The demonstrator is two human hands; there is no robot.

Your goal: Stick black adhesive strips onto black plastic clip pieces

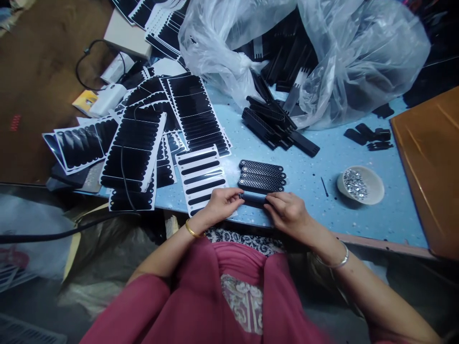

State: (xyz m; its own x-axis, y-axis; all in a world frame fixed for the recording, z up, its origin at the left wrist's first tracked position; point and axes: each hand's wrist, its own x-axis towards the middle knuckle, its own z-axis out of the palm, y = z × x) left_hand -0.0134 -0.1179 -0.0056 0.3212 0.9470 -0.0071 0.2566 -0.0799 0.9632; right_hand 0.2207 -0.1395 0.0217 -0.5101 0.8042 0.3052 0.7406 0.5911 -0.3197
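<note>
Head view: one dark strip (254,198) lies crosswise between your left hand (225,203) and your right hand (288,212), each pinching one end, long axis spanning the grip, four perforated black pieces (261,176) just beyond it, roughly parallel.

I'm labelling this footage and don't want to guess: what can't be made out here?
In the head view:
Dark bar: ends partly covered by fingers of the left hand and right hand.
Plastic bag: deeper contents hidden by its folds.
Metal pieces in the white bowl: too small to identify.
Orange panel: cut off by right edge.
</note>
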